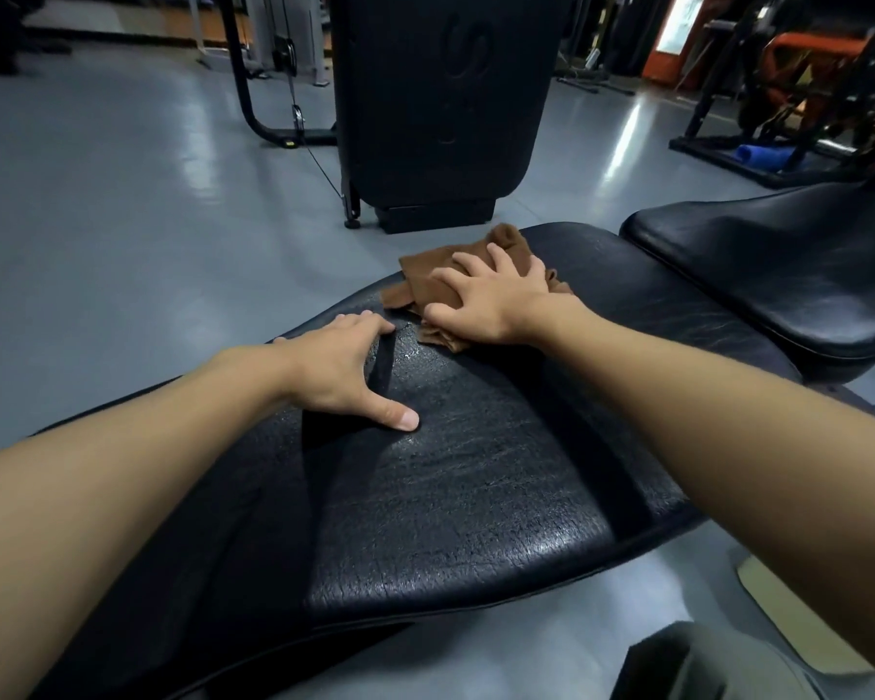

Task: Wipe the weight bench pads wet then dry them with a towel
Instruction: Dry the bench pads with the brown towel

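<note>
A long black bench pad (pixel 476 497) with cracked vinyl runs from the lower left to the upper right. A brown cloth (pixel 425 275) lies crumpled on its far half. My right hand (pixel 486 300) presses flat on the cloth with fingers spread. My left hand (pixel 344 371) rests on the pad's left edge, thumb out on the top surface and fingers bent over the side. A wet sheen shows on the pad just below the cloth. A second black seat pad (pixel 789 275) sits to the right, apart from the long one.
A tall black machine housing (pixel 435 103) stands just beyond the bench, with a cable and frame (pixel 274 118) to its left. Orange gym equipment (pixel 804 83) and a blue roll (pixel 764 156) are at the far right. Grey floor (pixel 122 219) surrounds the bench.
</note>
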The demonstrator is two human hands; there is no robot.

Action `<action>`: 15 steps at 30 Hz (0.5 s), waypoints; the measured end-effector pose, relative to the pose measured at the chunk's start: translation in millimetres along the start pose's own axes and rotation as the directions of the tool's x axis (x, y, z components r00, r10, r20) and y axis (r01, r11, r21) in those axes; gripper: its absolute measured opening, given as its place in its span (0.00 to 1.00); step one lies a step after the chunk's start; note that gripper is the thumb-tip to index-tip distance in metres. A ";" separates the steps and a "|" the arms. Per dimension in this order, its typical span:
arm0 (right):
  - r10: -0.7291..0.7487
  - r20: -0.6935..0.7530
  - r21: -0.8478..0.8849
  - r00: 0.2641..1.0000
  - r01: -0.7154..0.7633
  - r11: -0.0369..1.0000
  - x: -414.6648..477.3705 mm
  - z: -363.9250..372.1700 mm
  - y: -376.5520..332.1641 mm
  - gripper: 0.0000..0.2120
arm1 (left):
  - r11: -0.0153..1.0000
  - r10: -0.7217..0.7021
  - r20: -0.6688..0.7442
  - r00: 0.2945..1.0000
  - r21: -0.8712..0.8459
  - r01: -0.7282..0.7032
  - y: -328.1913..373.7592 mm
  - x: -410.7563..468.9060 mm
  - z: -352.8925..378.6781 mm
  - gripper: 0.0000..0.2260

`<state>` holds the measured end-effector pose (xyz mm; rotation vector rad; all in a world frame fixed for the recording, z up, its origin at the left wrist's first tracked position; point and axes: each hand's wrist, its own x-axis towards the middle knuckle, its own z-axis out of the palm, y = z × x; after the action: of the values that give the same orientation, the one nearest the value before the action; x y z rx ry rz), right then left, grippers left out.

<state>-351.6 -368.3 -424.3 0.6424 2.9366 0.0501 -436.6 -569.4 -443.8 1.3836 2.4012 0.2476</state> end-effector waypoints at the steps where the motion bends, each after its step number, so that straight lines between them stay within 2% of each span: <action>1: -0.015 0.000 -0.002 1.000 0.015 1.000 -14.6 1.7 0.4 0.32 | 1.000 -0.002 -0.001 1.000 -0.004 0.002 0.2 0.2 0.0 0.58; 6: -0.095 -0.009 -0.031 0.995 0.095 0.995 -104.8 14.8 2.4 0.32 | 0.999 -0.014 0.006 1.000 -0.036 0.014 1.9 -4.1 -1.4 0.59; 11: -0.110 -0.025 -0.081 0.994 0.108 0.991 -194.7 26.9 -1.0 0.39 | 0.999 -0.022 0.019 1.000 -0.034 0.023 8.4 -13.8 -3.4 0.58; 15: -0.137 -0.036 -0.096 0.990 0.133 0.986 -235.2 33.7 -3.1 0.36 | 1.000 -0.010 0.005 1.000 -0.030 0.010 9.3 -21.0 -1.2 0.57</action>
<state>-136.5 -469.2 -428.6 0.4330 2.9889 0.1874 -420.1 -582.8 -435.2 1.3572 2.3905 0.2760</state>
